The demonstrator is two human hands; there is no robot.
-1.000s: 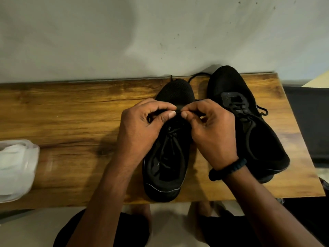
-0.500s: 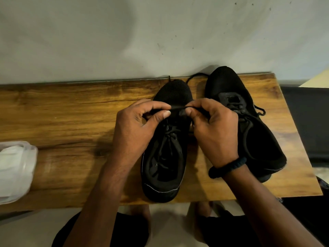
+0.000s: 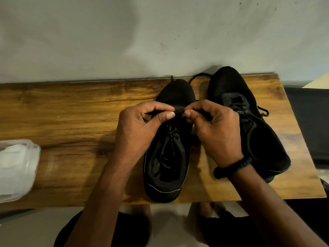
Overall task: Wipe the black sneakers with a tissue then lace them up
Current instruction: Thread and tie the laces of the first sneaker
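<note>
Two black sneakers stand side by side on a wooden table [image 3: 71, 122], toes toward the wall. Over the left sneaker [image 3: 169, 168], my left hand [image 3: 138, 129] and my right hand [image 3: 213, 129] pinch the same black lace [image 3: 179, 110] between thumb and forefinger, fingertips almost touching above the shoe's front eyelets. Loose lacing crosses the tongue below my hands. The right sneaker [image 3: 249, 125] lies beside my right hand, laced, with a lace loop sticking out on its right side. A lace end [image 3: 199, 75] curls behind the toes.
A clear plastic pack of white tissues [image 3: 16, 168] lies at the table's left edge. A grey wall rises right behind the table. A dark object [image 3: 308, 122] stands past the table's right edge. My knees show under the front edge.
Both hands have stayed pinched on the lace over the left sneaker, shifting only slightly. The shoes have not moved.
</note>
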